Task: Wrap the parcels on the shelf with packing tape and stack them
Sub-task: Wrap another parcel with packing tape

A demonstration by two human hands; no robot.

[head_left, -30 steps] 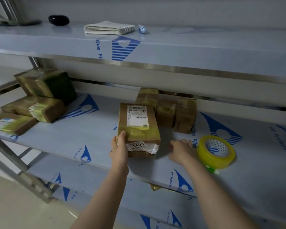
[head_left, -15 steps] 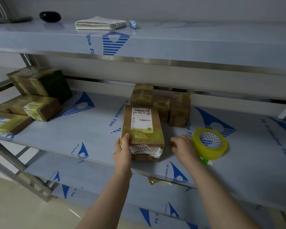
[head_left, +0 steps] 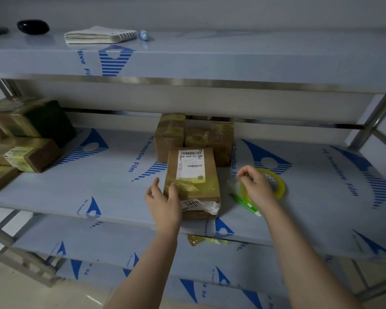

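Note:
A flat brown parcel (head_left: 193, 175) with a white shipping label and a yellow tape band lies on top of another packet marked 3408 (head_left: 198, 206) near the front edge of the middle shelf (head_left: 112, 175). My left hand (head_left: 163, 201) rests against the top parcel's near left corner, thumb on the taped top and fingers loosely straight. To the right, the yellow tape roll (head_left: 276, 186) sits on the shelf. My right hand (head_left: 256, 186) lies over it with fingers curled round its near side. A green-handled tool (head_left: 245, 202) pokes out under that hand.
Three small taped parcels (head_left: 196, 137) stand behind the labelled one. A stack of taped parcels (head_left: 25, 152) fills the shelf's left end. The top shelf carries a notebook (head_left: 98, 35), a black object (head_left: 32, 26) and a small blue-white item (head_left: 143, 35). Crumpled tape (head_left: 201, 239) lies on the lower shelf.
My right hand has moved right, from beside the parcel onto the tape roll, and its fingers have curled. My left hand has stayed at the parcel's near left corner.

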